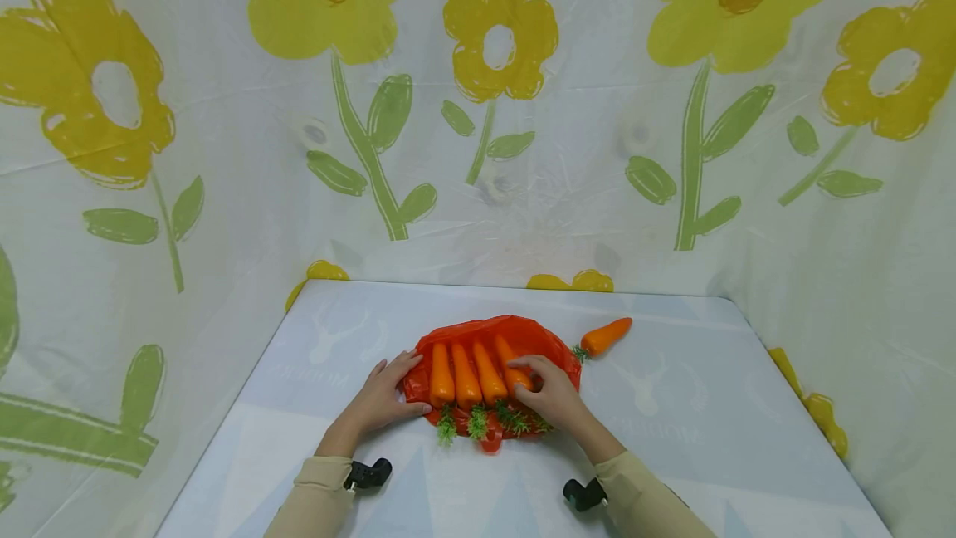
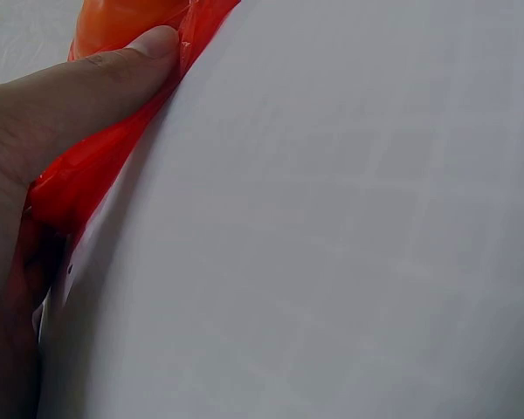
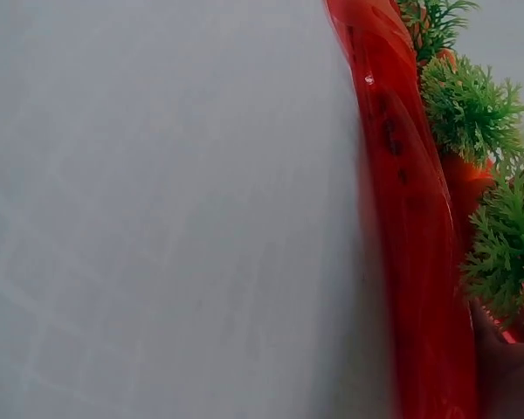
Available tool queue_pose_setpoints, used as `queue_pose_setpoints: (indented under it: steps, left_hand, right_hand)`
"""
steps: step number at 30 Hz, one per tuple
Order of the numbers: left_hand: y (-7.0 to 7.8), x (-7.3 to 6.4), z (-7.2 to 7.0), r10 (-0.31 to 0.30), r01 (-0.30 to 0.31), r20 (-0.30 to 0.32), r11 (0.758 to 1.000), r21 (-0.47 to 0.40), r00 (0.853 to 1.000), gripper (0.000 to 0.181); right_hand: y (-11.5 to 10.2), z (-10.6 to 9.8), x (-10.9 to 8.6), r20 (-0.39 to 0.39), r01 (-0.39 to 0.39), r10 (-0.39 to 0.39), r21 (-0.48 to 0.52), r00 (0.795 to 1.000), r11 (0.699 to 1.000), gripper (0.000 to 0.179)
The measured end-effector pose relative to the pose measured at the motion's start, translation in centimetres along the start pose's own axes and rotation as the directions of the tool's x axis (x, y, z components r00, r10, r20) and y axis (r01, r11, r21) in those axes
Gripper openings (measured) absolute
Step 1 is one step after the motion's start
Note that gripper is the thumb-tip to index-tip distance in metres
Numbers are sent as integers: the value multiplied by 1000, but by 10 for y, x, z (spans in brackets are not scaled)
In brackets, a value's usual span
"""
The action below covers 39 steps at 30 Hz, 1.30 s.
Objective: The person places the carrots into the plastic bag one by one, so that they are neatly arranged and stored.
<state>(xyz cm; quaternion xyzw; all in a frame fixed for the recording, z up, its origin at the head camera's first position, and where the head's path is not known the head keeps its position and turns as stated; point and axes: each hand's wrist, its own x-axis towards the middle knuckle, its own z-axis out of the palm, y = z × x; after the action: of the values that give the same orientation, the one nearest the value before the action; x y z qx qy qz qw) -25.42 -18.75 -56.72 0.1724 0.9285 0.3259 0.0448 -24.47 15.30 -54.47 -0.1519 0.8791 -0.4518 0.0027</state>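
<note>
Several orange toy carrots with green leafy tops lie side by side on a red plastic bag (image 1: 485,330), tops toward the person. At the bag's left edge rests the left hand (image 1: 382,397), its thumb and fingers spread; in the left wrist view the straight thumb (image 2: 105,87) presses on the red plastic. The right hand (image 1: 554,393) holds the rightmost carrot (image 1: 508,355) of the row, fingers curled over its thick end. In the right wrist view, leafy tops (image 3: 476,109) stick out past the red bag (image 3: 410,227), and most of that hand is hidden.
One more carrot (image 1: 608,336) lies on the pale patterned table (image 1: 657,471), to the right beyond the bag. A flower-printed curtain (image 1: 575,148) surrounds the table at the back and sides. Black devices (image 1: 369,473) are strapped at both wrists.
</note>
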Motion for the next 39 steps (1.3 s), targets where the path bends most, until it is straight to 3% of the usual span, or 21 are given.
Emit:
queue_pose_setpoints:
  steps: [28,39]
  left_hand:
    - [0,0,-1,19,-19,-25,1000,-2,1000,96]
    - [2,-1,-1,20,-20,-25,1000,-7,999,94]
  right_hand:
    - [3,0,4,99,-19,26,-73,995,997,35]
    - [1,0,0,77,35,-27,-98,997,995,35]
